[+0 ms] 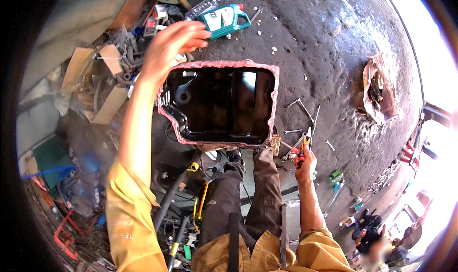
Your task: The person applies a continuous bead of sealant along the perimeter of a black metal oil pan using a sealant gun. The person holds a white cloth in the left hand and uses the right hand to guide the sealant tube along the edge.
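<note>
A black oil pan [217, 105] faces up in front of my legs, with pinkish-red sealant along its rim. Beyond its far left corner my left hand [174, 45] is raised, fingers stretched out and holding nothing. The fingertips overlap the edge of a teal and white jug [222, 21] in the picture; I cannot tell whether they touch it. To the right of the pan, my right hand [306, 164] is wrapped round what look like pliers [307, 141] with orange and red handles, their jaws pointing away from me. Fingers cover part of the handles.
Several wrenches [293, 131] lie on the dark ground right of the pan. Torn cardboard [114, 105] and hoses are heaped at the left. A crumpled brown sack [378, 90] rests far right. A green-handled tool [336, 175] and another person [369, 238] are at the lower right.
</note>
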`<act>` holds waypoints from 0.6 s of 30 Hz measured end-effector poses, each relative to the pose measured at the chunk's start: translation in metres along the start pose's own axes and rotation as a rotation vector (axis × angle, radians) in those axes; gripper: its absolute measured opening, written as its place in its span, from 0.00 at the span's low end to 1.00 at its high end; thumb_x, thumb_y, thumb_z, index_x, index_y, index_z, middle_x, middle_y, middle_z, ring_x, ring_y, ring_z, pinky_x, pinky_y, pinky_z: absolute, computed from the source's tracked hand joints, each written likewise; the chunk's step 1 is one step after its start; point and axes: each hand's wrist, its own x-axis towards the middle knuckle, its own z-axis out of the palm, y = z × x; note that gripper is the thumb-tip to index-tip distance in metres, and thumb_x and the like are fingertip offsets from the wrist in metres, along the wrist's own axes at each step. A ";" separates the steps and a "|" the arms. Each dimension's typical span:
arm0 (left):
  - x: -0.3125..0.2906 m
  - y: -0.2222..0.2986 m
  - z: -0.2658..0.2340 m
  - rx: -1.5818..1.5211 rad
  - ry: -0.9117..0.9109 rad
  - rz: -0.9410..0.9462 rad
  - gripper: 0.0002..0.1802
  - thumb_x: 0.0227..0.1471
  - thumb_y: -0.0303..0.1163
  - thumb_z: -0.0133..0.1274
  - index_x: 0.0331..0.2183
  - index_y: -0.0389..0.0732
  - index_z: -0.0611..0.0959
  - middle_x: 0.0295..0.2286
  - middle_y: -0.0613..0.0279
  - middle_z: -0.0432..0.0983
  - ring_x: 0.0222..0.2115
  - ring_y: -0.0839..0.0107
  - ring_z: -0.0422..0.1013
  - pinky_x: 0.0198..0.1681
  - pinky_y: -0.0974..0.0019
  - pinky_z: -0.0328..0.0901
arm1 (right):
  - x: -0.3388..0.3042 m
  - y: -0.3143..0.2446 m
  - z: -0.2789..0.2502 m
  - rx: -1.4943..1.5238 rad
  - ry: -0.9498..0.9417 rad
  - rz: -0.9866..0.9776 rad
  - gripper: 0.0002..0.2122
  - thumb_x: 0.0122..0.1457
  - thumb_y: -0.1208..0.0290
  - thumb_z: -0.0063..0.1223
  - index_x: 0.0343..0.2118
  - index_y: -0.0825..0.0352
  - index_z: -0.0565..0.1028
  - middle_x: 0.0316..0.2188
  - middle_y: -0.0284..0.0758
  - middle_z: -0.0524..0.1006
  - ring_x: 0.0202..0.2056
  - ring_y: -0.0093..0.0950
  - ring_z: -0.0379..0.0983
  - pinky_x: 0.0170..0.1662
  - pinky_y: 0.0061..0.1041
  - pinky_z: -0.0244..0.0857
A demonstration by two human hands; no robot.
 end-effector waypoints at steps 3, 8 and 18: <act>0.105 -0.029 0.023 0.480 -0.419 -0.036 0.16 0.61 0.40 0.53 0.45 0.40 0.82 0.37 0.64 0.81 0.33 0.76 0.77 0.33 0.72 0.68 | 0.008 0.011 0.000 0.031 -0.010 0.025 0.11 0.65 0.62 0.52 0.35 0.65 0.75 0.23 0.41 0.82 0.12 0.16 0.59 0.16 0.17 0.51; 0.168 -0.059 0.092 0.639 -0.767 -0.508 0.20 0.56 0.42 0.58 0.47 0.42 0.83 0.37 0.63 0.81 0.34 0.74 0.77 0.33 0.68 0.71 | 0.032 0.002 -0.021 0.092 0.023 0.102 0.10 0.65 0.63 0.52 0.36 0.65 0.75 0.24 0.42 0.82 0.12 0.16 0.59 0.15 0.17 0.49; 0.183 -0.074 0.101 0.630 -0.892 -1.024 0.21 0.53 0.39 0.63 0.45 0.37 0.80 0.35 0.57 0.80 0.28 0.69 0.78 0.33 0.65 0.76 | 0.083 -0.018 -0.053 0.104 0.080 0.218 0.13 0.66 0.58 0.52 0.38 0.65 0.76 0.24 0.40 0.81 0.13 0.15 0.61 0.15 0.16 0.51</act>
